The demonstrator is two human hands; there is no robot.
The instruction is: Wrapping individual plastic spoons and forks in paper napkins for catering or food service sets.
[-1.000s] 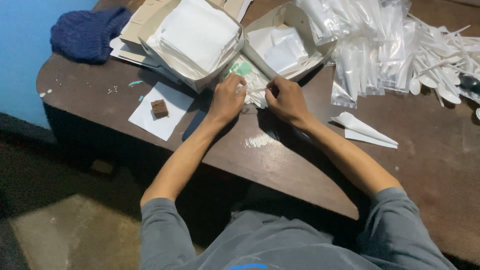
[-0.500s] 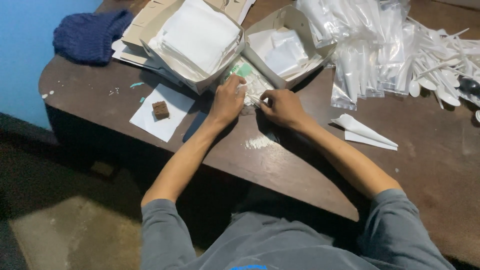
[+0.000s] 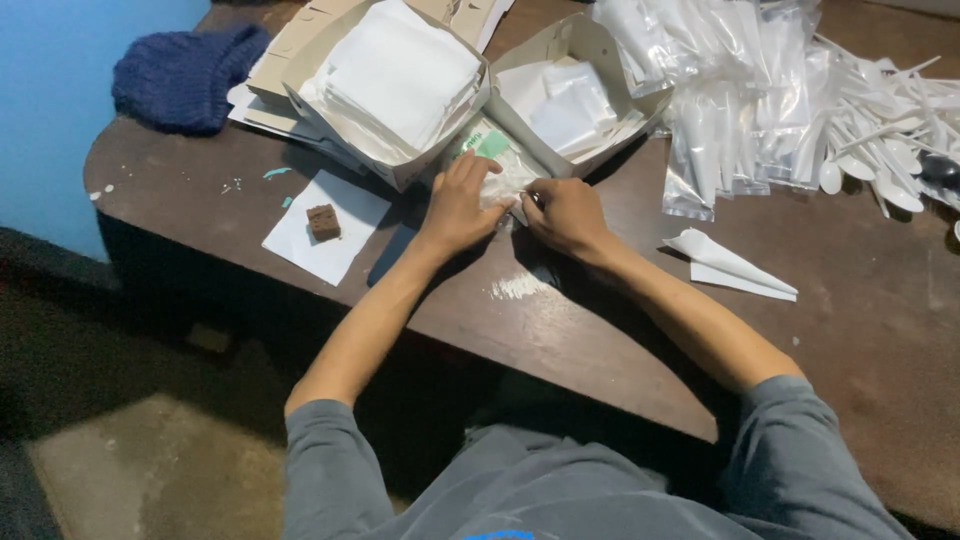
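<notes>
My left hand (image 3: 462, 205) lies flat with spread fingers on a clear plastic packet (image 3: 495, 162) that shows a green patch, pressing it to the dark wooden table (image 3: 600, 330). My right hand (image 3: 565, 212) pinches the packet's near right edge with curled fingers. The packet lies between two open cardboard boxes of white napkins, one on the left (image 3: 395, 85) and one on the right (image 3: 570, 100). Part of the packet is hidden under both hands.
A folded white napkin cone (image 3: 730, 265) lies to the right. Clear plastic sleeves (image 3: 720, 110) and white plastic spoons (image 3: 880, 120) fill the far right. A small brown cube (image 3: 323, 221) sits on a white paper sheet; a blue knit cloth (image 3: 185, 75) rests far left.
Both hands have stayed on the packet. My right hand has slid slightly left toward my left hand, and its fingers have closed on the packet's edge.
</notes>
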